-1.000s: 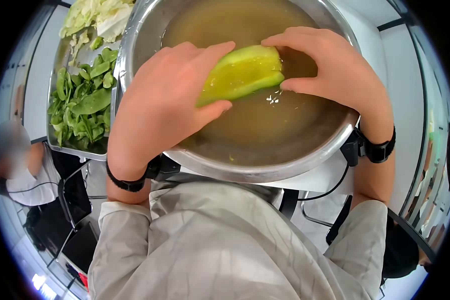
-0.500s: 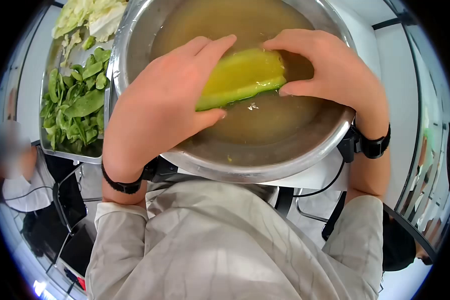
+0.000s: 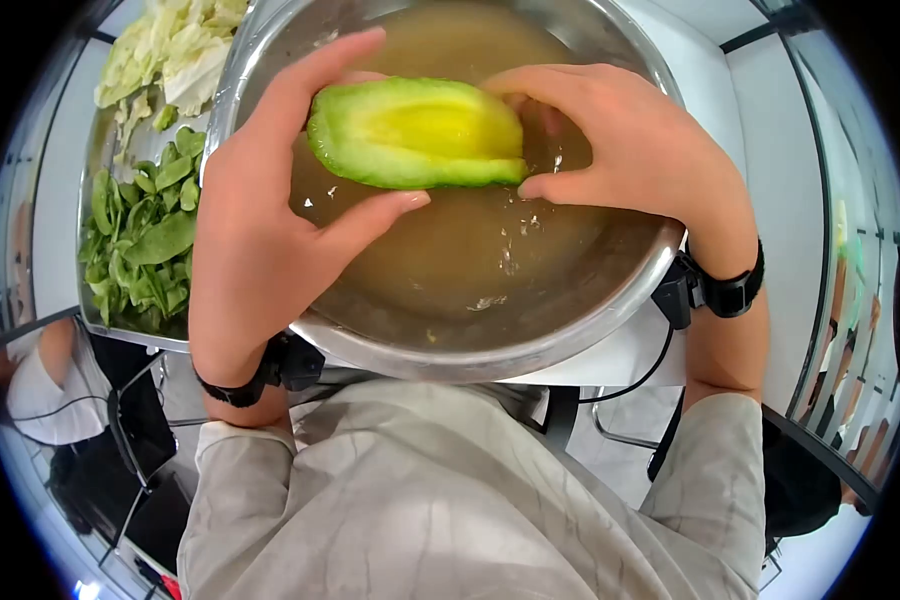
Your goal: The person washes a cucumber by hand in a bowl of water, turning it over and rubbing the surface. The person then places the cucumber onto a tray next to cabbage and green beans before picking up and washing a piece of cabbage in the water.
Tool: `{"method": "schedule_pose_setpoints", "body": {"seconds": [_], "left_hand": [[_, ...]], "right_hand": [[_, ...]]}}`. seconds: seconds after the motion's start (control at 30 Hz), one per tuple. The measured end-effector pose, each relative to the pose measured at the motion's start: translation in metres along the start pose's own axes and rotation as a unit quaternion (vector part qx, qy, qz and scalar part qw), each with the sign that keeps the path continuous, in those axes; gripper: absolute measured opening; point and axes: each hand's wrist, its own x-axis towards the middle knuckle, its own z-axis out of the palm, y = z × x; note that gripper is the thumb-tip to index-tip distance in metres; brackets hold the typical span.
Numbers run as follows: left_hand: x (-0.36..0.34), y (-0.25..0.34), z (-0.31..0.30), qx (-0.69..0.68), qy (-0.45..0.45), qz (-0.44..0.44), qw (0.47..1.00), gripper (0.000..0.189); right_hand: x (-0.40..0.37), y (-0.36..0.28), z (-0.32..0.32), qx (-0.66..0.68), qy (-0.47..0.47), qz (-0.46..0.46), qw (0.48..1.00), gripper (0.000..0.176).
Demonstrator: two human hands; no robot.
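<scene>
1. The halved green vegetable point(image 3: 415, 135) has rolled over since a moment ago. Its yellow hollow now faces up, raised above the murky water point(image 3: 470, 270).
2. The left hand point(image 3: 260, 220) and right hand point(image 3: 640, 150) each keep a grasping grip on one end.
3. It sits over the far half of the steel bowl point(image 3: 490, 358), with leafy greens point(image 3: 140, 240) to the left.

Bright, even light; fisheye bending and black vignette at edges.
</scene>
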Motion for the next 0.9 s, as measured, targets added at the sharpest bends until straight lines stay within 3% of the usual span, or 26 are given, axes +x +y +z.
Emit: {"method": "schedule_pose_setpoints", "body": {"seconds": [0.2, 0.4, 0.6, 0.73, 0.83, 0.9], "left_hand": [[-0.004, 0.007, -0.003, -0.007, -0.002, -0.033, 0.999, 0.079], [-0.005, -0.002, -0.002, -0.046, 0.009, -0.01, 0.999, 0.077], [-0.002, 0.001, -0.001, 0.036, 0.019, -0.016, 0.999, 0.078], [0.0, 0.0, -0.004, 0.092, -0.014, -0.007, 0.996, 0.077], [-0.001, -0.003, -0.001, 0.106, -0.018, -0.01, 0.994, 0.079], [-0.001, -0.002, 0.0, 0.118, -0.04, -0.02, 0.992, 0.078]], "right_hand": [[0.001, 0.009, 0.009, 0.018, 0.085, -0.084, 0.993, 0.079], [0.009, 0.005, -0.002, 0.054, 0.076, -0.087, 0.992, 0.074], [0.007, 0.013, -0.006, 0.104, 0.125, -0.1, 0.982, 0.07], [0.01, 0.009, -0.026, 0.131, 0.029, -0.106, 0.985, 0.091], [0.004, -0.009, -0.029, 0.115, 0.061, -0.09, 0.987, 0.079], [0.007, 0.012, -0.013, 0.138, 0.099, -0.086, 0.982, 0.068]]}}
